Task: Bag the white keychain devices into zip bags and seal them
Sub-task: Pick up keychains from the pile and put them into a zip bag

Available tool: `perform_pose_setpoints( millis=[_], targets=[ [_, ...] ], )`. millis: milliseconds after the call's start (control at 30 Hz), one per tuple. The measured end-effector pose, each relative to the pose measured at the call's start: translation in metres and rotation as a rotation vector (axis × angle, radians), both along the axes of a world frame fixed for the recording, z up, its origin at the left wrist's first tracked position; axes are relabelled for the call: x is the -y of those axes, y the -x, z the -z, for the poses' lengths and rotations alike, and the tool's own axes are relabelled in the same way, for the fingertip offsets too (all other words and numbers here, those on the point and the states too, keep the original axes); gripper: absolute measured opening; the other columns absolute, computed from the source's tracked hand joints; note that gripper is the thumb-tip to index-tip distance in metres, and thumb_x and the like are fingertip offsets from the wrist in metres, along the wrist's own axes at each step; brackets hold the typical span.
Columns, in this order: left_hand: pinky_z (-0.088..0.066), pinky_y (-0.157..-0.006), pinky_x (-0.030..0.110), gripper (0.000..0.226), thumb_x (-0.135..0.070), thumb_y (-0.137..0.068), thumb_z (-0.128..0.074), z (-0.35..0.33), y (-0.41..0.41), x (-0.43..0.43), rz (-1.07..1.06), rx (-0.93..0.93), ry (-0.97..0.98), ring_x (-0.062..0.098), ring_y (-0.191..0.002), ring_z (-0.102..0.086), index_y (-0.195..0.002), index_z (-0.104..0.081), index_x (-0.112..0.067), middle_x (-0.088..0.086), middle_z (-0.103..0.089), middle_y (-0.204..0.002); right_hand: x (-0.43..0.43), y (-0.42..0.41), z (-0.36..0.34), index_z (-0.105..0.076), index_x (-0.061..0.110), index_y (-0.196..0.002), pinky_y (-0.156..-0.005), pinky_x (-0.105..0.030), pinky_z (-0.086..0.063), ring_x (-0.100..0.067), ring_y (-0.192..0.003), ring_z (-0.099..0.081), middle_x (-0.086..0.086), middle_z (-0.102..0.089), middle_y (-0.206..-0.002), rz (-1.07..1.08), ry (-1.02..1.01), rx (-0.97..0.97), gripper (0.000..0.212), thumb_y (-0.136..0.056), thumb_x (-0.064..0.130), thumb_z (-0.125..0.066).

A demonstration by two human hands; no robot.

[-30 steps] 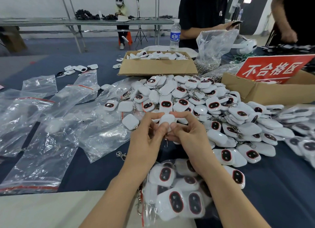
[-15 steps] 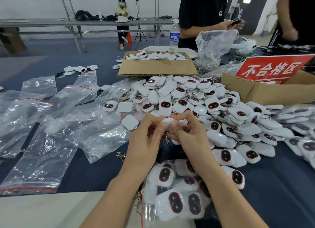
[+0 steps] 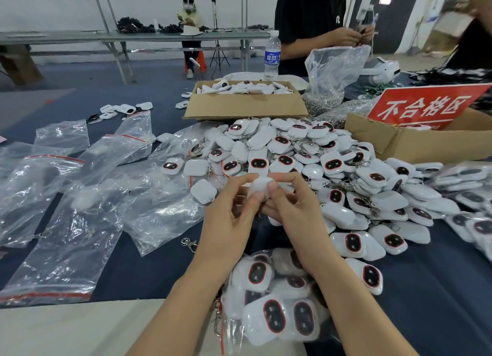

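Head view showed the left hand (image 3: 229, 222) and the right hand (image 3: 295, 212) raised together over the middle of the tabletop (image 3: 439, 302). Both pinched one white keychain device (image 3: 262, 185) between thumb and fingertips, with the other fingers loosely curled. The device was held off the surface and was not inside any bag.

Directly beneath the wrists, at the near edge, lay one filled zip bag (image 3: 271, 302) holding several devices. Whether its seal strip was closed could not be determined.

Beyond and to the right of the hands, a large pile of loose devices (image 3: 332, 169) covered the middle and right side of the tabletop. Empty zip bags (image 3: 74, 222) were spread across the left side. A cardboard box (image 3: 245, 108) containing more devices stood toward the far edge.

Assessment: the task appeared to be at an early stage. One bag looked filled, while most devices lay loose and most bags were unused.
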State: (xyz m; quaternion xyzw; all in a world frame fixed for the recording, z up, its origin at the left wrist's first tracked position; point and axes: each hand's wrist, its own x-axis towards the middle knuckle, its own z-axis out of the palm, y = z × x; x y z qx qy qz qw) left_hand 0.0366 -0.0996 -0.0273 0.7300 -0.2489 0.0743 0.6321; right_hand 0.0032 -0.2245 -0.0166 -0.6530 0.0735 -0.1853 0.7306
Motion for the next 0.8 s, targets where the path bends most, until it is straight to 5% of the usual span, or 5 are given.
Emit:
perform_pose_setpoints(
  millis=[167, 400, 567, 800],
  targets=[
    [-0.05, -0.077, 0.014, 0.036, -0.013, -0.1, -0.06, 0.0025, -0.0039, -0.001, -0.049, -0.062, -0.03, 0.005, -0.088, -0.065, -0.13, -0.061, -0.032, -0.01, -0.067, -0.092, 0.0044, -0.0003, 0.0023, -0.065, 0.03, -0.119, -0.074, -0.017, -0.054, -0.01, -0.086, -0.071, -0.002, -0.076, -0.088, -0.087, 0.087, -0.007, 0.04, -0.095, -0.001, -0.061],
    [-0.054, -0.071, 0.02, 0.042, -0.003, -0.097, -0.059, 0.004, -0.0034, -0.0003, -0.078, -0.079, -0.013, 0.009, -0.075, -0.067, -0.104, -0.061, -0.044, -0.009, -0.067, -0.078, 0.0025, -0.0005, 0.002, -0.066, 0.02, -0.1, -0.069, -0.021, -0.058, -0.02, -0.076, -0.066, -0.017, -0.062, -0.081, -0.06, -0.001, -0.024, 0.036, -0.09, -0.014, -0.059],
    [-0.056, -0.07, 0.025, 0.046, 0.0, -0.097, -0.057, 0.0043, -0.0032, -0.0005, -0.081, -0.085, -0.009, 0.009, -0.071, -0.066, -0.095, -0.058, -0.046, -0.009, -0.067, -0.077, 0.0028, -0.0003, 0.0018, -0.068, 0.021, -0.096, -0.063, -0.016, -0.055, -0.007, -0.067, -0.069, -0.007, -0.066, -0.075, -0.064, -0.019, -0.022, 0.036, -0.092, -0.013, -0.058],
    [-0.06, -0.077, 0.037, 0.039, 0.001, -0.097, -0.056, 0.0047, -0.0025, -0.0009, -0.067, -0.1, 0.003, 0.013, -0.076, -0.068, -0.094, -0.06, -0.037, -0.005, -0.071, -0.082, 0.0012, -0.0007, 0.0023, -0.067, 0.023, -0.083, -0.064, -0.02, -0.058, -0.015, -0.076, -0.073, 0.003, -0.074, -0.08, -0.04, -0.044, -0.022, 0.037, -0.094, -0.011, -0.055]
  ],
)
